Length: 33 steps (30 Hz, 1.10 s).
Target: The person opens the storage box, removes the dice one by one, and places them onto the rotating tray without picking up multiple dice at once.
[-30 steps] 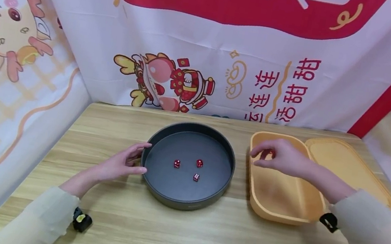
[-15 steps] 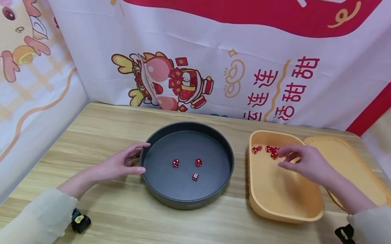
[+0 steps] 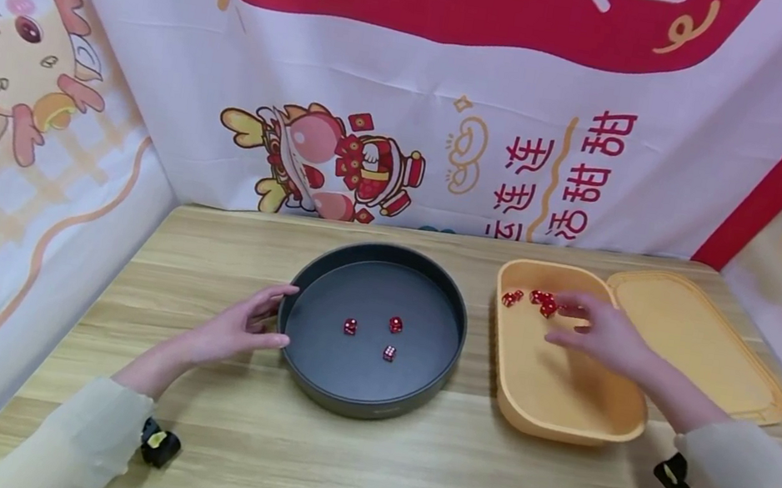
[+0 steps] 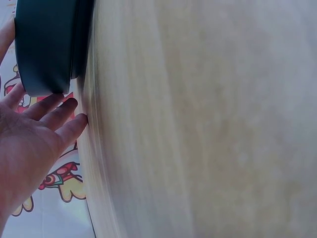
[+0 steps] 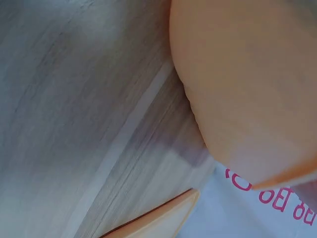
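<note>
A round dark grey pan (image 3: 369, 388) stands mid-table with three red dice in it, one die (image 3: 350, 326) to the left of the others. At its left side my left hand (image 3: 234, 330) touches the rim with spread fingers. In the left wrist view, the fingertips of my left hand (image 4: 34, 131) meet the pan's wall (image 4: 47, 54). Over the orange plastic container (image 3: 565, 397) my right hand (image 3: 605, 331) reaches in, index finger and thumb apart. Several red dice (image 3: 545, 302) lie at the container's far end, partly hidden by those fingers.
An orange lid (image 3: 703, 341) lies behind and to the right of the container, with its corner (image 5: 158, 218) in the right wrist view. A printed cloth (image 3: 387, 66) hangs along the table's back edge. The wooden table (image 3: 342, 473) extends in front of the pan.
My right hand has moved right from the container's left rim, uncovering dice at its far end, then shifted slightly back left toward them. My left hand stays at the pan.
</note>
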Each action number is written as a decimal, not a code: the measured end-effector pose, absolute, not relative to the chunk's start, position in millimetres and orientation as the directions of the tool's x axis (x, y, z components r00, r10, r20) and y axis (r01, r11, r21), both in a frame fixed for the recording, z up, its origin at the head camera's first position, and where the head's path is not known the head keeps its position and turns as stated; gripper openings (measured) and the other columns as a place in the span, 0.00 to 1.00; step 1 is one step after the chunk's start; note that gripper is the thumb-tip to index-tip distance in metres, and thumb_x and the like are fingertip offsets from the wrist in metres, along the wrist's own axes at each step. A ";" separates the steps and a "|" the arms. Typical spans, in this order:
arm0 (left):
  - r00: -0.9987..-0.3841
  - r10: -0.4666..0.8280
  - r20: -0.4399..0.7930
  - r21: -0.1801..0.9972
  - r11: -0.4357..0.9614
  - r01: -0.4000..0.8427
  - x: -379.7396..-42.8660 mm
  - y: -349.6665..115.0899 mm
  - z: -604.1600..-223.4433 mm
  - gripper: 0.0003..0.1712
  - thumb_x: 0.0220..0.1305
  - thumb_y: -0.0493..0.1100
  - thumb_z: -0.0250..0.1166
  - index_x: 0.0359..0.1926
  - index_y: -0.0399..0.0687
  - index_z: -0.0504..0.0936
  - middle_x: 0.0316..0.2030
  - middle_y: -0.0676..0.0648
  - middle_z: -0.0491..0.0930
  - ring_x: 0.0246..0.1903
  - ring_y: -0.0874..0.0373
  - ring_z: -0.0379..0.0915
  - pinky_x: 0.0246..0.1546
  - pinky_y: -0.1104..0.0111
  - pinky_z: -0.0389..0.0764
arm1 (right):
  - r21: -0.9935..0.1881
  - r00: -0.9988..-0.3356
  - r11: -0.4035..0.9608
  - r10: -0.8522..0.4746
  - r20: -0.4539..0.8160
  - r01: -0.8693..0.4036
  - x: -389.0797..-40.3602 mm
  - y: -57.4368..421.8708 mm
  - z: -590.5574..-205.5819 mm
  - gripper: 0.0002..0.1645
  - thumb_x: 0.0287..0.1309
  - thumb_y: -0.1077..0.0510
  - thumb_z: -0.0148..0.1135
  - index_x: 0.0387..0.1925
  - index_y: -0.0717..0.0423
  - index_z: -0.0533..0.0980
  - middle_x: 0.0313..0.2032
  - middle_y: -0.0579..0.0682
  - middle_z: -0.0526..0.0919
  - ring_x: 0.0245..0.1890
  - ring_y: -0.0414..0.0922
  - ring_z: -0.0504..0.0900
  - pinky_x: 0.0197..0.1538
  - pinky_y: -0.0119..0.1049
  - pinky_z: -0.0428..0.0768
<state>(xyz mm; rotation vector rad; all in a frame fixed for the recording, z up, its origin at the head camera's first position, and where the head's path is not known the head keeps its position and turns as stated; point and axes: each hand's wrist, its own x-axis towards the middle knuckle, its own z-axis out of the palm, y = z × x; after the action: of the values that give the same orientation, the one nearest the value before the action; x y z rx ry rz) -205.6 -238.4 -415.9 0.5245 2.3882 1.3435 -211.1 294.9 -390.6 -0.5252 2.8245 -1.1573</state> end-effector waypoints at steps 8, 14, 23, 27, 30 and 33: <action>-0.869 0.482 -0.111 0.866 0.477 0.154 -205.4 -238.5 -417.5 0.41 0.65 0.42 0.66 0.74 0.52 0.55 0.73 0.35 0.51 0.70 0.36 0.46 0.65 0.45 0.57 | -0.610 -0.940 0.736 -0.339 0.040 -0.292 -219.3 291.2 -398.6 0.40 0.54 0.60 0.72 0.62 0.74 0.64 0.58 0.71 0.72 0.59 0.69 0.69 0.63 0.61 0.64; -0.865 0.491 -0.101 0.881 0.449 0.151 -205.1 -237.3 -416.3 0.41 0.65 0.40 0.65 0.74 0.49 0.54 0.73 0.34 0.50 0.70 0.36 0.45 0.66 0.45 0.55 | -0.573 -0.930 0.752 -0.365 0.050 -0.326 -223.4 289.3 -404.6 0.40 0.54 0.60 0.71 0.62 0.75 0.64 0.57 0.73 0.71 0.57 0.69 0.70 0.63 0.62 0.64; -0.866 0.489 -0.105 0.881 0.449 0.147 -205.1 -236.9 -416.1 0.42 0.65 0.41 0.66 0.74 0.49 0.54 0.73 0.34 0.50 0.71 0.36 0.45 0.66 0.45 0.55 | -0.578 -0.916 0.725 -0.386 0.110 -0.375 -229.2 288.7 -413.1 0.33 0.53 0.65 0.70 0.59 0.73 0.69 0.53 0.70 0.75 0.54 0.67 0.74 0.61 0.61 0.67; -0.865 0.490 -0.104 0.881 0.449 0.148 -204.4 -236.8 -415.0 0.42 0.64 0.42 0.67 0.74 0.49 0.54 0.73 0.34 0.50 0.71 0.36 0.44 0.66 0.45 0.55 | -0.597 -0.908 0.707 -0.408 0.093 -0.379 -232.2 287.3 -418.3 0.26 0.51 0.68 0.71 0.53 0.70 0.74 0.46 0.63 0.80 0.46 0.59 0.80 0.54 0.54 0.76; -0.866 0.490 -0.101 0.882 0.447 0.150 -204.1 -236.9 -414.8 0.42 0.65 0.40 0.66 0.74 0.49 0.54 0.73 0.34 0.50 0.70 0.35 0.45 0.66 0.45 0.55 | -0.620 -0.909 0.697 -0.411 0.066 -0.360 -232.7 285.6 -419.6 0.21 0.50 0.70 0.71 0.48 0.69 0.77 0.41 0.59 0.83 0.40 0.53 0.82 0.47 0.47 0.80; -0.866 0.490 -0.100 0.883 0.445 0.149 -204.0 -237.0 -415.1 0.42 0.65 0.39 0.66 0.74 0.49 0.54 0.73 0.34 0.50 0.70 0.35 0.45 0.66 0.45 0.56 | -0.631 -0.914 0.698 -0.402 0.047 -0.339 -232.5 284.2 -419.1 0.19 0.49 0.70 0.71 0.44 0.69 0.79 0.38 0.57 0.84 0.38 0.52 0.83 0.43 0.44 0.82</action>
<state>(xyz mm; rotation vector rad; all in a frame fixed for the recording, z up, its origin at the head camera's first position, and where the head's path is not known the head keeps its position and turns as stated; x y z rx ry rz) -204.0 -237.0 -415.1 0.5446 2.3595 1.3918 -232.5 284.2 -419.1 -0.6142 2.8068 -1.0148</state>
